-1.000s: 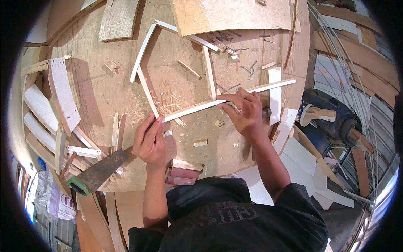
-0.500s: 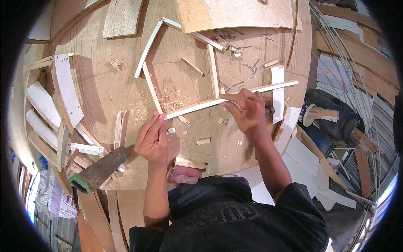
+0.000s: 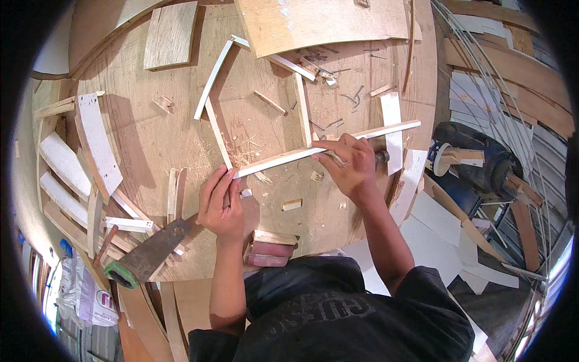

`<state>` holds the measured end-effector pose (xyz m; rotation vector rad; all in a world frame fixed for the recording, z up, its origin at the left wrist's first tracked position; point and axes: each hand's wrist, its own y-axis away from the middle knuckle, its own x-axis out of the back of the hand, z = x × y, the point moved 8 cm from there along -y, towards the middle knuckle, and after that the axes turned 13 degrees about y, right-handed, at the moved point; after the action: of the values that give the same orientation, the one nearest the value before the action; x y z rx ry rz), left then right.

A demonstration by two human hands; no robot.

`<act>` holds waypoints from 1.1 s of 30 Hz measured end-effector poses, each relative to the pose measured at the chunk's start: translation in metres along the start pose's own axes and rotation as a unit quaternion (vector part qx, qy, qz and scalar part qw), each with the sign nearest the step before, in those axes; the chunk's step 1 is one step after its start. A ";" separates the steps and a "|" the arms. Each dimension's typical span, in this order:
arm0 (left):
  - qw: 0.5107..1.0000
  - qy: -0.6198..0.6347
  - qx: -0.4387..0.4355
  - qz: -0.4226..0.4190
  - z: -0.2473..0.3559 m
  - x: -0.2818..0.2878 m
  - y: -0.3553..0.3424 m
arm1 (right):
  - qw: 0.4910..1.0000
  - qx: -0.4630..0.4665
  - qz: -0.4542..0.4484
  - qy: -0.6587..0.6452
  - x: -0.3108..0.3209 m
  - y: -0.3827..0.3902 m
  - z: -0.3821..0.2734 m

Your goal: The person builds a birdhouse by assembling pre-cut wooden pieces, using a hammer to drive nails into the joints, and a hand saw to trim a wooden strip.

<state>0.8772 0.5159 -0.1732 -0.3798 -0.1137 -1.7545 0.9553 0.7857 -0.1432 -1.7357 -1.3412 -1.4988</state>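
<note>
A long pale wooden strip [image 3: 271, 161] lies slantwise across the round wooden table. At its left end the fingers of my left hand [image 3: 222, 202] are closed, pinching the corner where a short slat [image 3: 217, 133] meets it. My right hand [image 3: 350, 168] pinches the strip further right, beside the lower end of a second slat [image 3: 302, 108]. Two more white-faced strips, a left one [image 3: 213, 78] and an upper one [image 3: 291, 67], meet at the far side, outlining a many-sided frame with these pieces. A dark rounded tool end [image 3: 382, 157] is partly hidden behind my right hand.
A handsaw [image 3: 151, 250] with a green handle overhangs the table's left edge. Loose nails [image 3: 353, 96] are scattered right of the frame. A sanding block [image 3: 269, 250] sits near my body. Curved wooden pieces [image 3: 99, 142] stand at left, and a broad panel [image 3: 325, 24] lies at the far side.
The whole view has shifted slightly. Both hands keep their hold at about the same spots on the strip, and the frame pieces keep their arrangement.
</note>
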 end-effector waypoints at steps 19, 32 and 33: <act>0.999 0.021 0.029 0.019 -0.007 0.003 0.000 | 0.998 0.038 0.053 0.020 0.004 0.000 -0.001; 0.998 0.046 0.045 0.022 -0.010 0.004 -0.001 | 0.999 0.017 0.051 0.000 0.006 -0.002 -0.002; 0.998 0.040 0.047 0.020 -0.010 0.004 -0.001 | 0.997 0.034 0.066 0.003 0.007 -0.002 -0.003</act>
<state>0.8736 0.5091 -0.1814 -0.2419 -0.1310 -1.7150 0.9519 0.7862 -0.1357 -1.7395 -1.2343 -1.3689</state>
